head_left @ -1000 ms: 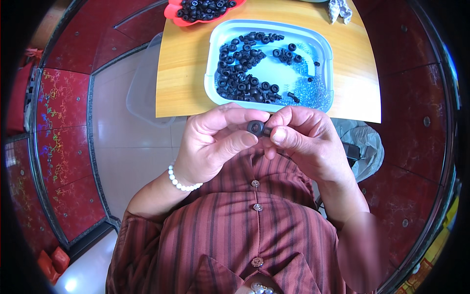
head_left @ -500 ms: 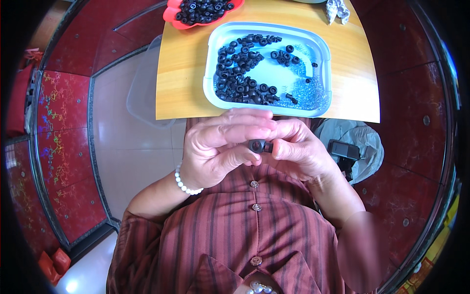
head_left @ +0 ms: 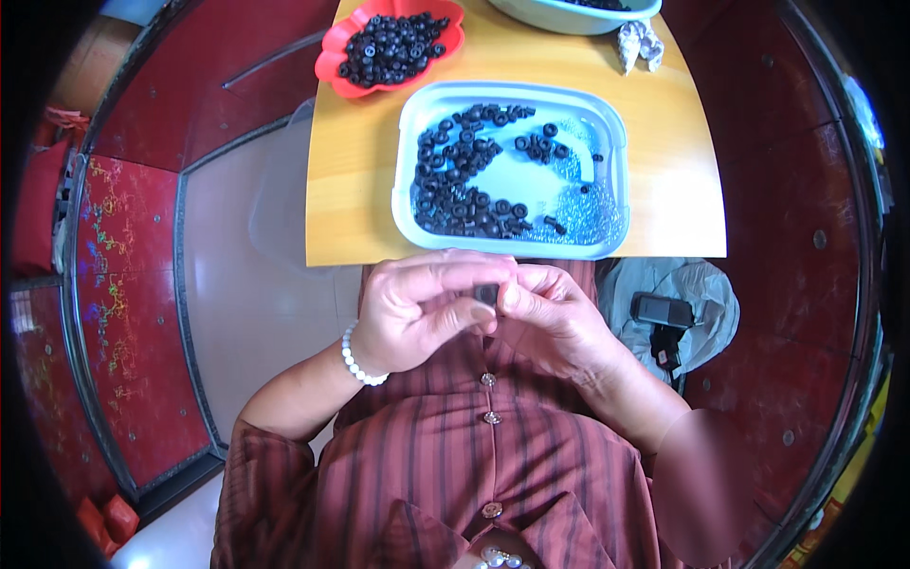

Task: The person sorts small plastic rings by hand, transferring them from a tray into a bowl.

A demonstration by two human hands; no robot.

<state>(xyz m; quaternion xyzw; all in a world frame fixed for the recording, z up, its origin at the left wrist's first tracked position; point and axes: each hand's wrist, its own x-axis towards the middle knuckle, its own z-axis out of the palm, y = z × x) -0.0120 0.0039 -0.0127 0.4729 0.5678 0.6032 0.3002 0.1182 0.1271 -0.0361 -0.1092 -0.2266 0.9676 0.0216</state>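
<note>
— As the two hands meet just in front of the table [head_left: 664, 213], what does each grip hold?
— The same small black piece [head_left: 486, 293], partly hidden. The left hand [head_left: 398, 313] has it between thumb and fingers; the right hand [head_left: 559, 322] pinches narrowly at its right end.
— And around them?
— A pale blue tray [head_left: 402, 180] lies beyond the hands, with loose black parts [head_left: 444, 175] mostly along its left side. Farther back, a red bowl [head_left: 332, 66] is heaped with similar ones, and a pale green bowl [head_left: 569, 21] stands to its right.
</note>
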